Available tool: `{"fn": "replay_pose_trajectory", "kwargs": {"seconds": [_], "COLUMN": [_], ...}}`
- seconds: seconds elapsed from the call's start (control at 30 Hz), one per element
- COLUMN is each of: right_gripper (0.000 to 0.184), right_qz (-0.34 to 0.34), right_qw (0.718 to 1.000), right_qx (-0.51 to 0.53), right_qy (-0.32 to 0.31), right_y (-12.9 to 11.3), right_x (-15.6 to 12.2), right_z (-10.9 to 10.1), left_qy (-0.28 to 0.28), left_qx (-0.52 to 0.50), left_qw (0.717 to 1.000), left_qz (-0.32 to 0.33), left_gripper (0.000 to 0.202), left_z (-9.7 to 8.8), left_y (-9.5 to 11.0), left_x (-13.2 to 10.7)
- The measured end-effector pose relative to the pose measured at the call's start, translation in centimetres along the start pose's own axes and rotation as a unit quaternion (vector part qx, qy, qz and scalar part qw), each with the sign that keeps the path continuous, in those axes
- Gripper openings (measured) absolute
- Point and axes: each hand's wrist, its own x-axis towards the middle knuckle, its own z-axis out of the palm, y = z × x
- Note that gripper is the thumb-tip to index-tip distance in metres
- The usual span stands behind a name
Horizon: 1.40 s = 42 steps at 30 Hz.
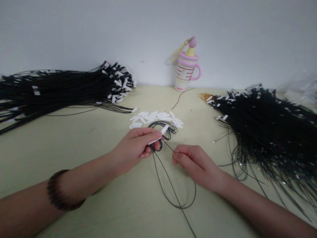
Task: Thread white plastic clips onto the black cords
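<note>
My left hand [138, 142] is closed on a bundle of looped black cords [160, 125], with a white strip [164, 129] pinched under the thumb. From that bundle a single cord runs to my right hand [192, 162], whose thumb and forefinger pinch it. A long cord loop [163, 190] hangs below the left hand and curves towards the right wrist, and one length runs off the bottom of the view. Just behind the bundle lies a pile of small white plastic pieces [155, 116] on the table. What the left fingers cover is hidden.
On the left lies a thick bunch of black cords [61, 87] with white ends. Another large heap of black cords [272, 129] spreads over the right side, beside a yellowish band [205, 96]. A pink cup-shaped toy [184, 74] stands against the wall, near a loose black cord [179, 98].
</note>
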Motion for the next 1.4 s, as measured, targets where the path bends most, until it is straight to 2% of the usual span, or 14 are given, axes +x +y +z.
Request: {"fn": "replay_pose_trajectory", "kwargs": {"seconds": [0.17,0.9,1.1,1.4], "right_gripper": [0.024,0.027,0.028,0.030], "right_qz": [0.040,0.132,0.116,0.125], "right_qw": [0.999,0.974,0.971,0.966], "right_qx": [0.027,0.175,0.200,0.216], "right_qy": [-0.002,-0.055,-0.062,-0.065], "right_y": [0.0,-0.6,-0.3,-0.7], "right_x": [-0.1,0.6,0.8,1.1], "right_z": [-0.2,-0.8,-0.9,-1.1], "left_qy": [0.004,-0.015,-0.002,-0.015], "left_qx": [-0.019,-0.006,0.001,0.013], "left_qw": [1.000,1.000,1.000,1.000], "left_qz": [-0.006,0.001,0.008,0.005], "left_gripper": [0.019,0.020,0.018,0.018], "left_z": [-0.1,-0.2,0.0,-0.1], "left_y": [0.1,0.2,0.2,0.1], "left_x": [0.0,0.0,-0.2,-0.2]}}
